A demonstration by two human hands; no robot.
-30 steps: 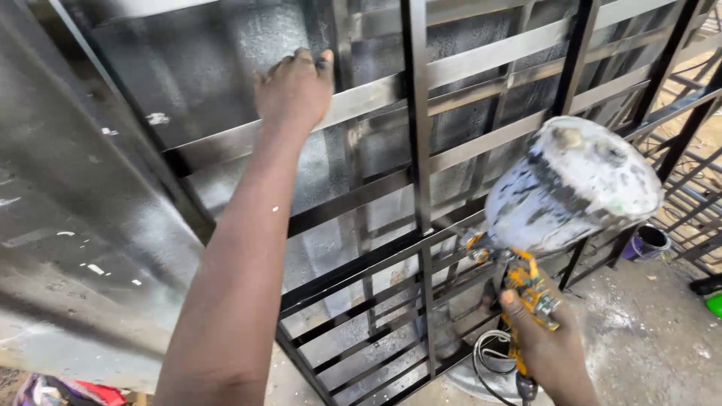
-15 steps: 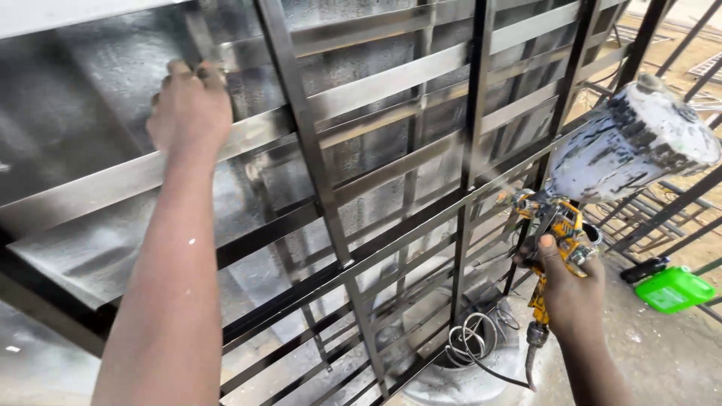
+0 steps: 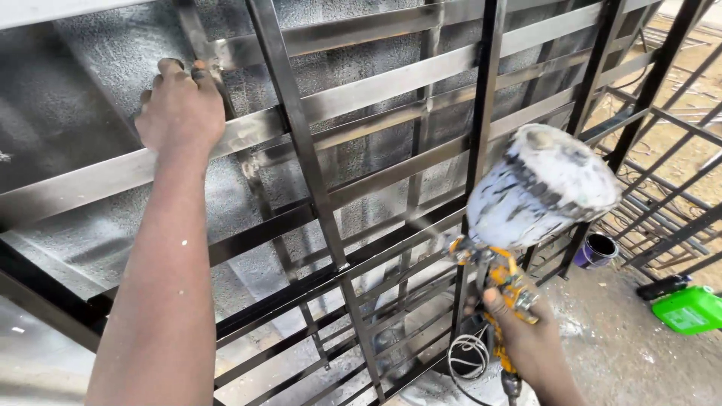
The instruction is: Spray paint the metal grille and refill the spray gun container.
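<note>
Head view looks down along your two arms at a large metal grille of flat horizontal slats and dark upright bars [image 3: 301,143], leaning up in front of you with glossy wet-looking paint on it. Your left hand [image 3: 179,105] rests high on one of the pale slats, fingers curled over its upper edge in a closed grip on the slat, which looks like a way to brace yourself or steady the frame while the other arm works. Your right hand [image 3: 526,338] is wrapped around the handle of a yellow spray gun with a paint-spattered white cup on top [image 3: 538,195], grip closed on the gun; I cannot tell whether a finger presses the trigger. You hold the gun low and right of the left hand, its nozzle turned toward the lower bars, cup upright so the paint feeds down. A thin hose or wire loops below the gun [image 3: 470,353]. On the ground to the right, well apart from the gun, stand a small dark purple tin [image 3: 598,249] and a green plastic canister [image 3: 692,310], kept clear of the spray
</note>
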